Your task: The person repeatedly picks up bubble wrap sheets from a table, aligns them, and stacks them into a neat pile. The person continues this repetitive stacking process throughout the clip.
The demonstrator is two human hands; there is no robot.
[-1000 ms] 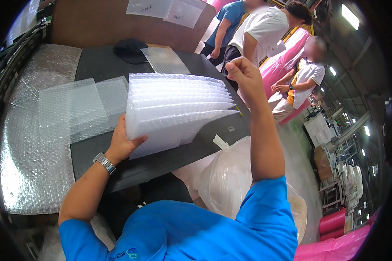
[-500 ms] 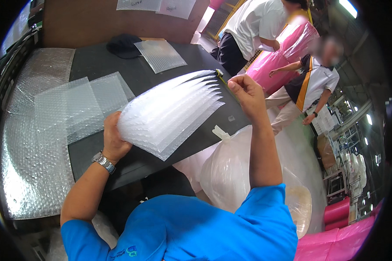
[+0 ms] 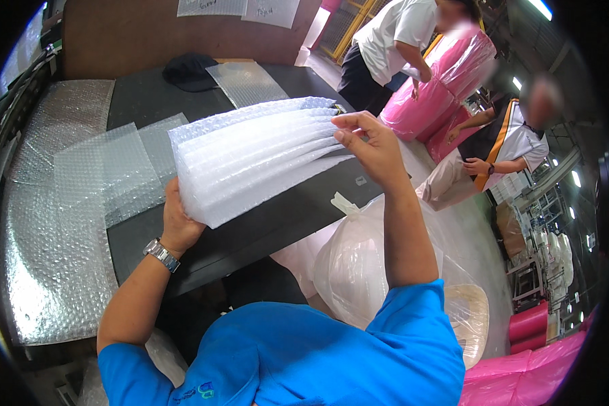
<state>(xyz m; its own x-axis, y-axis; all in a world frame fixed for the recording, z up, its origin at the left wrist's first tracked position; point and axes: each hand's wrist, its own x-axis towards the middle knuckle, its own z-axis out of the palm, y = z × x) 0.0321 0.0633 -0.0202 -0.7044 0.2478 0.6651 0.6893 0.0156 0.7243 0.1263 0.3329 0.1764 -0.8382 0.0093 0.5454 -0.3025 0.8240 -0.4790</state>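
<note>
A thick stack of white bubble-wrap pouches or sheets (image 3: pixel 250 152) is held above the dark table, its layers fanned apart along the right-hand edge. My left hand (image 3: pixel 181 218), with a metal watch on the wrist, is closed round the stack's near left corner; the fingers under it are hidden. At the opposite edge is my right hand (image 3: pixel 373 145), thumb and forefinger apart, their tips right by the layer edges. Whether they touch a layer I cannot tell. Flat clear bubble-wrap pieces (image 3: pixel 98 162) overlap on the table left of the stack.
A wide bubble-wrap sheet (image 3: pixel 61 271) covers the table's left end. Behind the stack lie another bubble-wrap piece (image 3: pixel 247 82) and a dark cap (image 3: pixel 188 72). A large filled translucent bag (image 3: pixel 352 250) stands by the table's right edge. Two people are near pink wrapped rolls (image 3: pixel 430 88).
The stack has tilted up and its fanned layers have drawn closer together. My right hand has come left to their edges, its thumb and forefinger spreading. The person at right has shifted rightward.
</note>
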